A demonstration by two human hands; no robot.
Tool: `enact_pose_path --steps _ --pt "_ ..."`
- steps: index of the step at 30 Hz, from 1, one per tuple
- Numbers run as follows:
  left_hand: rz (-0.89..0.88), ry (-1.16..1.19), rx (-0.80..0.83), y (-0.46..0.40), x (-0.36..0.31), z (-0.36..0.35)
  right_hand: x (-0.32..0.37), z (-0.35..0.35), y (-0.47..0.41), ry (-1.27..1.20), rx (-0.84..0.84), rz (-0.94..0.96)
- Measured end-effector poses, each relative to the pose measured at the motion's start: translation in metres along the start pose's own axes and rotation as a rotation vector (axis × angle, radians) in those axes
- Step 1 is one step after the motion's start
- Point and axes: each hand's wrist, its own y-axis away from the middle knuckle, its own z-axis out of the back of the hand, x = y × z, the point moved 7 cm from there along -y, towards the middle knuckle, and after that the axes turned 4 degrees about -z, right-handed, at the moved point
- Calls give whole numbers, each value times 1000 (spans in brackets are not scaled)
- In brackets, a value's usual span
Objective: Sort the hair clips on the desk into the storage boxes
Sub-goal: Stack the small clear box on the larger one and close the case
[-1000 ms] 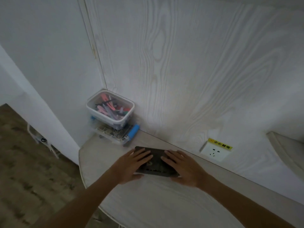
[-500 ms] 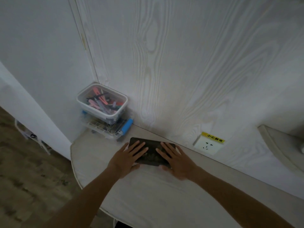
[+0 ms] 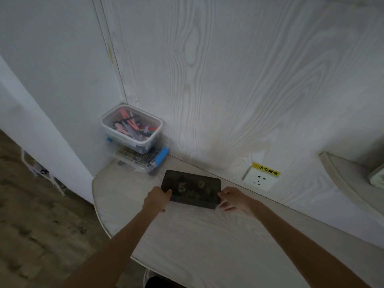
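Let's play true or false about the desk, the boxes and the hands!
1. The dark tray lies on the desk. True.
2. The white box of colourful clips sits on top of a clear box. True.
3. The left hand is inside the white box. False: it holds the tray's left edge.
4. The right hand touches the wall socket. False: it is at the tray's right end.
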Motion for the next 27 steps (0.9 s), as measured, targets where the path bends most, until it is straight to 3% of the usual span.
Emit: enact_pose_path --steps 5,9,15,18,22,27 --pt "-37 25 104 21 -25 26 8 21 28 -4 257 29" --pt "-132 26 136 54 -64 63 51 48 58 -105 310 138" --pt "-318 90 -75 75 -112 157 133 36 79 -227 387 347" --pt "-354 153 -260 57 -120 205 178 7 76 -354 310 414" --pt "-322 426 -334 22 -111 218 220 -30 57 -381 90 393" --pt "-225 604 -378 -4 -94 218 248 -58 45 -373 66 329"
